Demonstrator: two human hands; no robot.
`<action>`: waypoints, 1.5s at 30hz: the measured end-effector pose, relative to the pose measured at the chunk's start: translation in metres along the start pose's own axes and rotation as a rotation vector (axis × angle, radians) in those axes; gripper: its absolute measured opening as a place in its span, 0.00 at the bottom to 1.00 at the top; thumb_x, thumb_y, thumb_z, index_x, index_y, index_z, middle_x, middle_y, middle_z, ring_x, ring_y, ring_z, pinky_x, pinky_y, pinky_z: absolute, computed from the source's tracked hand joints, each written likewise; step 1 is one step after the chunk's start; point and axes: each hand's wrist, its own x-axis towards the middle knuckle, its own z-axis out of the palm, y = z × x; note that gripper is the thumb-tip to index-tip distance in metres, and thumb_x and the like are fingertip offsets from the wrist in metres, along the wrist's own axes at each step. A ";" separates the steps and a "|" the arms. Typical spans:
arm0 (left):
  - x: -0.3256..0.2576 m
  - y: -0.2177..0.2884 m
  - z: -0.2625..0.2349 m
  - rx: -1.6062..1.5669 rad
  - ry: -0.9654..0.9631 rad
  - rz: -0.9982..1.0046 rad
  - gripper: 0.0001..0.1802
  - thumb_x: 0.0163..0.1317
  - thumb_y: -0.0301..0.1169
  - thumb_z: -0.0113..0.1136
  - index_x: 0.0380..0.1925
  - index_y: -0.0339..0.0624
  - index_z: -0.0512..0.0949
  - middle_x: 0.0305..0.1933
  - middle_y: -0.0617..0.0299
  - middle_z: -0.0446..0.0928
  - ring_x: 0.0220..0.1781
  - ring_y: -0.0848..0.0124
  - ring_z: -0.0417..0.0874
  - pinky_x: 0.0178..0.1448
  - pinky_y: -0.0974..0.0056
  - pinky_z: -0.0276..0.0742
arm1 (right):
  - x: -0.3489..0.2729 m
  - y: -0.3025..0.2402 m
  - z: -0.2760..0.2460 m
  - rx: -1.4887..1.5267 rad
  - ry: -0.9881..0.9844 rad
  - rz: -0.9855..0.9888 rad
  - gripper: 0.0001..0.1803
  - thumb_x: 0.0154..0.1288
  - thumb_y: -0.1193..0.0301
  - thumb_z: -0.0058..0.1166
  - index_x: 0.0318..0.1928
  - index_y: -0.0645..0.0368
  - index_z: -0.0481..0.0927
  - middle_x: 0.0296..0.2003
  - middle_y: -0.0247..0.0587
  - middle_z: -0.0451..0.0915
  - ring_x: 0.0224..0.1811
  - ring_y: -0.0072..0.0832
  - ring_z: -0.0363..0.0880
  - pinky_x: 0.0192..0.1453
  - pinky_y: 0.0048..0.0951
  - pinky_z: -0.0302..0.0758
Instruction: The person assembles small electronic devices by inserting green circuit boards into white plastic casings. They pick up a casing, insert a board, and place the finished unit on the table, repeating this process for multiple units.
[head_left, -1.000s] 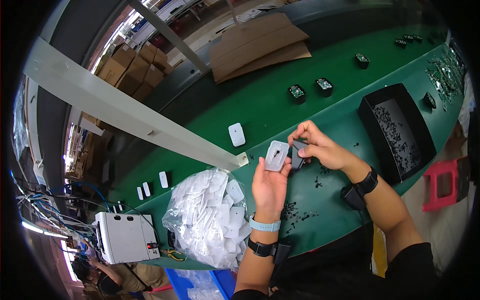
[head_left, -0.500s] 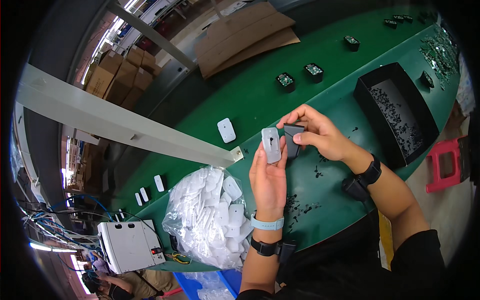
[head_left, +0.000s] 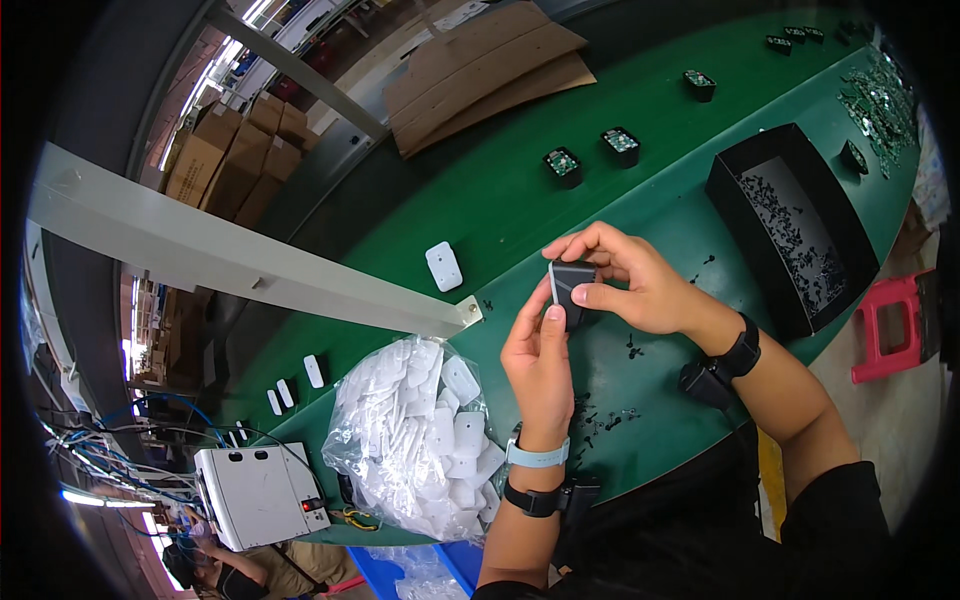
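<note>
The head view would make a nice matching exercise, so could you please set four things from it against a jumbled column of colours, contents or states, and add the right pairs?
Things:
1. Black case
2. Plastic bag
3. Black tray
4. Stool

Descriptions:
A. Holds many small black parts
B. Red
C. Held between the left hand and the right hand
D. See-through, filled with white covers

Right pairs: 1-C, 2-D, 3-A, 4-B
</note>
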 end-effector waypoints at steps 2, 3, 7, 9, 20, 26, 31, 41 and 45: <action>0.000 0.000 -0.001 0.027 -0.004 0.010 0.21 0.76 0.28 0.52 0.63 0.26 0.71 0.61 0.51 0.76 0.61 0.66 0.79 0.66 0.59 0.75 | 0.000 0.000 -0.001 0.006 0.000 -0.012 0.19 0.67 0.78 0.59 0.56 0.59 0.71 0.59 0.43 0.77 0.54 0.25 0.80 0.49 0.25 0.76; 0.000 -0.001 -0.003 0.037 -0.004 0.013 0.21 0.76 0.28 0.52 0.63 0.26 0.71 0.61 0.51 0.76 0.61 0.66 0.79 0.66 0.60 0.75 | 0.000 0.000 0.000 0.006 -0.005 -0.022 0.18 0.66 0.79 0.59 0.55 0.60 0.72 0.59 0.43 0.77 0.54 0.25 0.80 0.49 0.25 0.76; 0.001 0.003 -0.006 0.046 0.000 -0.037 0.21 0.75 0.28 0.53 0.63 0.26 0.71 0.61 0.52 0.77 0.61 0.67 0.79 0.66 0.61 0.75 | 0.000 -0.002 0.000 0.017 -0.009 -0.044 0.18 0.65 0.81 0.61 0.54 0.61 0.74 0.60 0.44 0.76 0.54 0.25 0.80 0.51 0.26 0.78; 0.003 0.001 -0.008 0.077 -0.023 0.005 0.21 0.74 0.27 0.55 0.63 0.26 0.72 0.60 0.52 0.77 0.60 0.68 0.79 0.66 0.62 0.74 | 0.001 -0.001 -0.001 0.023 -0.010 -0.041 0.18 0.63 0.82 0.62 0.53 0.61 0.75 0.60 0.44 0.75 0.55 0.26 0.79 0.53 0.27 0.79; 0.010 -0.004 -0.019 0.173 -0.052 0.163 0.17 0.67 0.22 0.63 0.56 0.31 0.80 0.59 0.53 0.79 0.59 0.67 0.79 0.64 0.62 0.75 | 0.004 -0.001 0.001 0.016 -0.009 0.017 0.20 0.60 0.84 0.64 0.54 0.64 0.79 0.57 0.42 0.77 0.55 0.27 0.79 0.57 0.29 0.81; 0.010 -0.002 -0.015 0.797 0.047 0.634 0.19 0.56 0.19 0.71 0.50 0.35 0.83 0.56 0.51 0.81 0.50 0.64 0.83 0.51 0.64 0.81 | 0.003 -0.003 -0.002 0.153 -0.044 0.161 0.20 0.64 0.81 0.63 0.56 0.62 0.75 0.55 0.41 0.79 0.54 0.26 0.80 0.57 0.29 0.79; 0.008 0.008 -0.009 0.904 0.127 0.739 0.21 0.51 0.21 0.74 0.47 0.36 0.82 0.51 0.52 0.83 0.49 0.57 0.83 0.44 0.62 0.81 | 0.015 0.008 0.017 0.090 0.094 0.188 0.15 0.66 0.80 0.61 0.50 0.61 0.71 0.53 0.41 0.78 0.53 0.26 0.80 0.55 0.29 0.79; 0.012 0.011 -0.020 0.890 0.196 0.655 0.15 0.57 0.23 0.63 0.46 0.35 0.76 0.51 0.48 0.77 0.55 0.49 0.77 0.59 0.52 0.72 | 0.147 0.062 0.011 -0.553 -0.203 0.241 0.13 0.66 0.77 0.61 0.49 0.63 0.76 0.40 0.37 0.82 0.44 0.22 0.80 0.50 0.27 0.77; 0.010 0.008 -0.027 1.021 0.215 0.610 0.07 0.57 0.23 0.60 0.37 0.37 0.78 0.38 0.53 0.79 0.45 0.52 0.79 0.52 0.51 0.72 | 0.151 0.078 0.015 -0.702 -0.211 0.166 0.14 0.63 0.75 0.63 0.49 0.62 0.78 0.40 0.45 0.84 0.45 0.33 0.83 0.53 0.34 0.78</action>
